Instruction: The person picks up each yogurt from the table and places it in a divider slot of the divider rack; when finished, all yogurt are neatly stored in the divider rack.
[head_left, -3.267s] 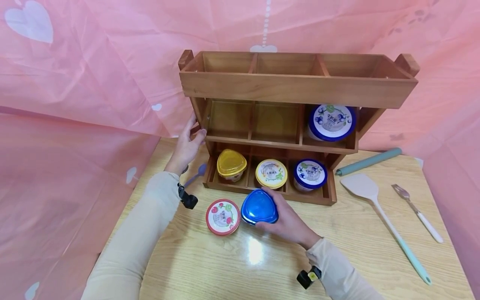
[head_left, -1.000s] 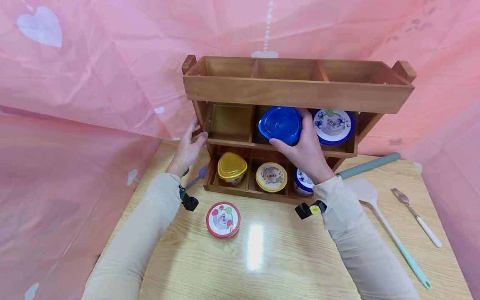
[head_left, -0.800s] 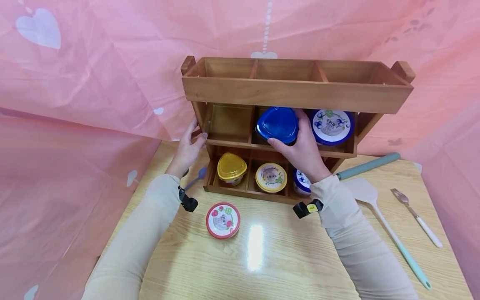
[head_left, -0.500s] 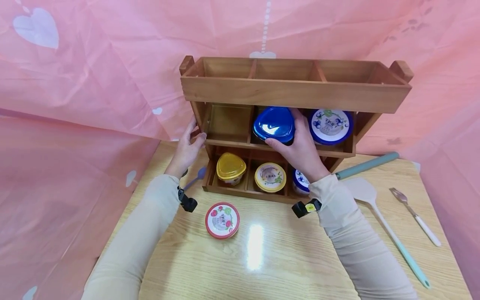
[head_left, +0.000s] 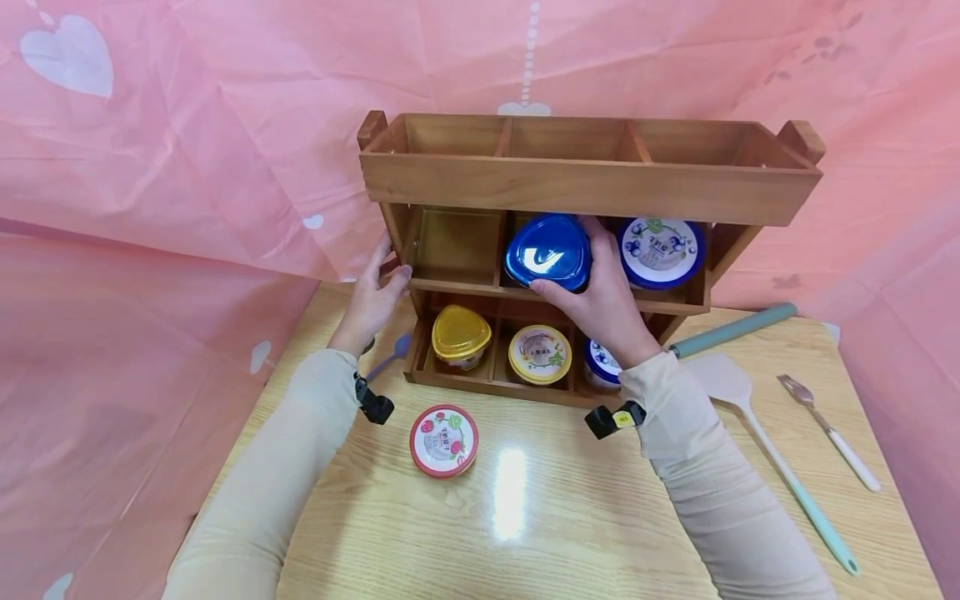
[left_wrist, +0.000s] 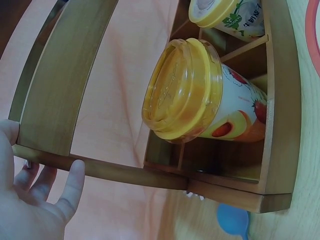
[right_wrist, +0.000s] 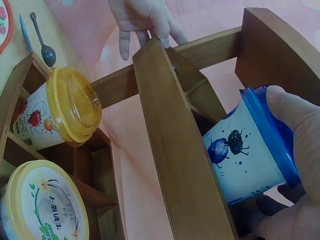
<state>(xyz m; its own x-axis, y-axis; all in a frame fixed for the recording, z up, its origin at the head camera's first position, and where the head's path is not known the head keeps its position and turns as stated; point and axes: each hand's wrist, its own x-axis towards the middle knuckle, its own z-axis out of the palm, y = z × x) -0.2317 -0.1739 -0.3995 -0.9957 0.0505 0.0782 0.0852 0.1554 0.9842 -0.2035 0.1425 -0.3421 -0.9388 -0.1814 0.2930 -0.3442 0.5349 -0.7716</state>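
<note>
My right hand [head_left: 606, 292] grips a blue-lidded dessert cup [head_left: 551, 252], thumb in front and fingers behind. The cup is at the middle compartment of the wooden rack's [head_left: 588, 185] middle tier. In the right wrist view that cup [right_wrist: 245, 152] leans, its printed wall partly behind the tier's front board; its base is hidden. My left hand [head_left: 372, 300] holds the rack's left side at the middle tier, with the thumb toward the front. A round blue-lidded tub [head_left: 662, 252] occupies the right compartment beside my right fingers.
On the bottom tier stand a yellow-lidded cup [head_left: 461, 333], a yellow-rimmed tub [head_left: 540, 354] and a blue-rimmed tub [head_left: 602, 363]. A red-rimmed tub [head_left: 444, 442] sits on the table. Rightward lie a teal rod [head_left: 735, 330], a spatula [head_left: 776, 458] and a fork [head_left: 828, 432]; leftward, a blue spoon [head_left: 393, 352].
My right hand has lifted the blue-lidded cup from beside the red-rimmed tub to the middle tier. Over the last second it shifts slightly left. My left hand stays on the rack.
</note>
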